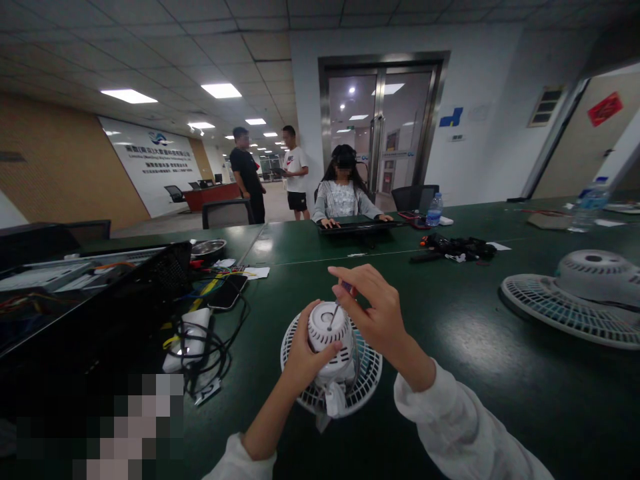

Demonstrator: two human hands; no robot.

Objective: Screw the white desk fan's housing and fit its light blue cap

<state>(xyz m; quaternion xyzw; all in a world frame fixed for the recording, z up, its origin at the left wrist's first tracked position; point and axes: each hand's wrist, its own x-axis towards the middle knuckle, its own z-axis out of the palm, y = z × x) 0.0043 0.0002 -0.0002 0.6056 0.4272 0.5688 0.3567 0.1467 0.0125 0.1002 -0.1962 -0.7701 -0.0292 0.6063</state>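
A small white electric fan (333, 363) lies face down on the dark green table, its motor housing pointing up and its round grille beneath. My left hand (306, 357) is wrapped round the left side of the housing, thumb across its front. In my right hand (375, 303) a screwdriver (336, 315) is pinched by its handle, which my fingers mostly cover. The thin metal shaft slants down to the top of the housing, its tip at the recess there. Whether a screw sits under the tip is too small to tell.
At left stand an open black computer case (100, 320), a white power strip (193, 337) with tangled black cable, and a phone (229, 292). Another white fan (575, 300) lies at right. Across the table a person (345, 193) sits behind a black panel; bottles (435, 210) stand farther right.
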